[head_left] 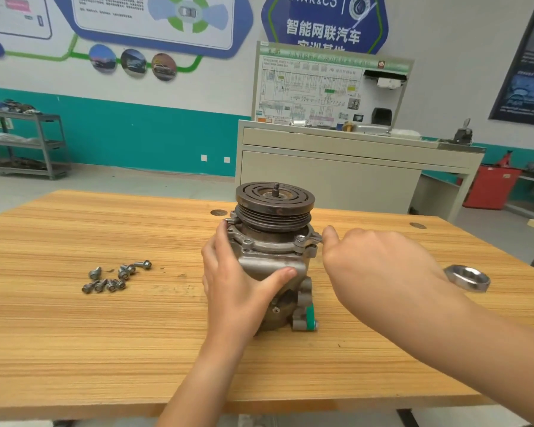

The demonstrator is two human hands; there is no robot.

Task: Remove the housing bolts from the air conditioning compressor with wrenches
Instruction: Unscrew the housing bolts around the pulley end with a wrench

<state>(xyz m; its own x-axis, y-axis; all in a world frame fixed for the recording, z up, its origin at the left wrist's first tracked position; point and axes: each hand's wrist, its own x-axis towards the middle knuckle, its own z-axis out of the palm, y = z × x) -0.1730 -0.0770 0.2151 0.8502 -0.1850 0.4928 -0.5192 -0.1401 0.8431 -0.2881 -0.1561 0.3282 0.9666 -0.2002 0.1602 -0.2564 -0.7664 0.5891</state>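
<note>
The air conditioning compressor (275, 241) stands upright in the middle of the wooden table (105, 334), its dark grooved pulley on top. My left hand (238, 282) grips the housing from the left, thumb across its front. My right hand (373, 266) holds a wrench (316, 239) at the compressor's right side. Only the wrench's head shows, set on a flange bolt (301, 239); the handle is hidden under my hand. Several removed bolts (114, 277) lie in a loose pile on the table to the left.
A large metal ring nut (467, 277) lies on the table at the right, just beyond my right forearm. A grey training bench (352, 167) stands behind the table. A metal shelf cart (25, 140) is by the far left wall.
</note>
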